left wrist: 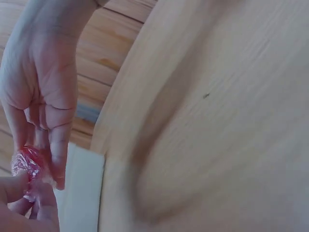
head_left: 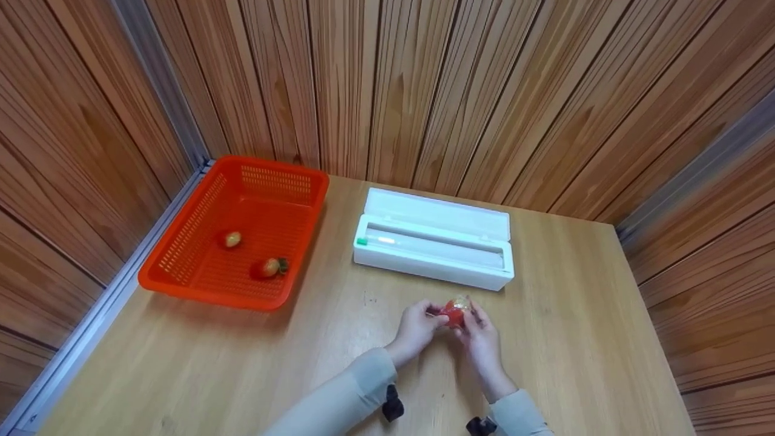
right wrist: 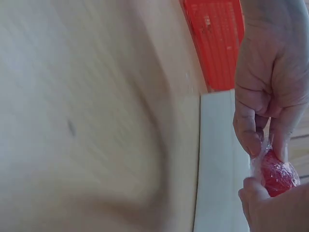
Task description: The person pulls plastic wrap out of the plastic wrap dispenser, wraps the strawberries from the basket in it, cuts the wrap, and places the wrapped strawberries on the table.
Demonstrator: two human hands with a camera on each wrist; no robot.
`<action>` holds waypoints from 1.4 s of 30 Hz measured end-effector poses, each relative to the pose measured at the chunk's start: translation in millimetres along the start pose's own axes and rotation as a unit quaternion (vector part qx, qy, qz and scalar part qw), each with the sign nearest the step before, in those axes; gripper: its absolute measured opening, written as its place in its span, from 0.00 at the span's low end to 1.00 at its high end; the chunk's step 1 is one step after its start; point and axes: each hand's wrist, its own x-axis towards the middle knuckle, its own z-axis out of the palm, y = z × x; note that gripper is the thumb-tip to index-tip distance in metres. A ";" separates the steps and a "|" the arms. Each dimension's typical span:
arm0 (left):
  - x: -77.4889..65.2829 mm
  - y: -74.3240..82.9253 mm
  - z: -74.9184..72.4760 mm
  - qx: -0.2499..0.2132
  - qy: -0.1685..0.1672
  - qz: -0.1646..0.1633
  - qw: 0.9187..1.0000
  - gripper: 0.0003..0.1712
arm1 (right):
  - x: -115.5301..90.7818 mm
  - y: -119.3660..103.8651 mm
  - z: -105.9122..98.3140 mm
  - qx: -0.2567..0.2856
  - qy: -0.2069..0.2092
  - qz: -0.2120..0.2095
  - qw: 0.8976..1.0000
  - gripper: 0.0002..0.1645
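Observation:
A red strawberry [head_left: 455, 311] wrapped in clear cling film is held between both hands over the table, in front of the white box. From the left, my left hand [head_left: 416, 332] pinches it; the right wrist view shows the left fingers [right wrist: 248, 128] on a gathered, twisted bit of film [right wrist: 266, 142] beside the fruit. My right hand [head_left: 482, 346] holds the other side with thumb and fingers. Film wrinkles shine over the strawberry [left wrist: 28, 163] in the left wrist view, where fingers hide part of it.
An orange-red plastic basket [head_left: 233, 297] stands at the back left, with a strawberry with green leaves [head_left: 268, 267] and another pale-tipped fruit [head_left: 231, 239] inside. Behind the hands lies an open white cling film box [head_left: 433, 274] with a film roll [head_left: 424, 243]. Wood-panelled walls [head_left: 399, 91] enclose the table.

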 end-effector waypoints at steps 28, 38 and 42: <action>23.9 8.7 76.1 0.199 -0.118 0.048 0.972 0.18 | 12.1 -22.2 -72.9 -0.003 0.053 0.083 0.995 0.30; 39.7 18.8 117.7 0.209 -0.099 0.012 0.973 0.23 | 37.0 -15.1 -101.2 -0.127 0.134 0.032 0.982 0.29; 47.2 21.4 125.2 0.151 -0.136 -0.052 0.978 0.23 | 48.5 -16.4 -112.4 -0.154 0.130 0.037 0.979 0.28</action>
